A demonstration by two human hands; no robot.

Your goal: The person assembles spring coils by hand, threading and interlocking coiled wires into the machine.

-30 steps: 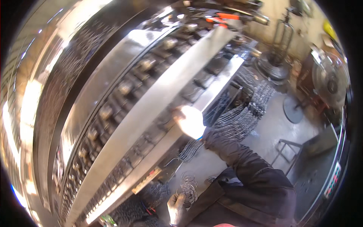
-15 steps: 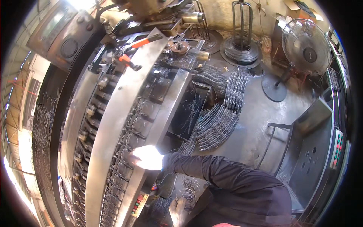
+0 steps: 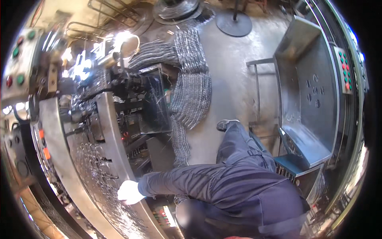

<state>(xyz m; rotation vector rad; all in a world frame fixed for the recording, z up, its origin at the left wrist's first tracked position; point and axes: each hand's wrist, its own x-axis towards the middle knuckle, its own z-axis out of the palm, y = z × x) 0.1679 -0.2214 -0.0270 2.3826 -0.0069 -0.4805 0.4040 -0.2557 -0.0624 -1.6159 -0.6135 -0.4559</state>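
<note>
My right hand reaches out to the left from a dark sleeve. It rests at the edge of a long metal rail on the machine. Glare whitens the hand, so its fingers cannot be made out, nor whether they hold anything. Beside the fingertips, a row of bent wire rings and hooks runs along the machine bed. A second pale metal rail borders that row on its far left. My left hand does not show; a blurred dark shape lies below my right forearm.
Woven metal strands lie across the floor beside a dark tray. A metal trough on legs stands at right, with a button panel. Another button box hangs at upper left. My shoe is on the floor.
The view has swung to the right and down, bringing my leg into sight. My right hand stays at the rail. My left hand, earlier at a bunch of wire rings, has left the picture.
</note>
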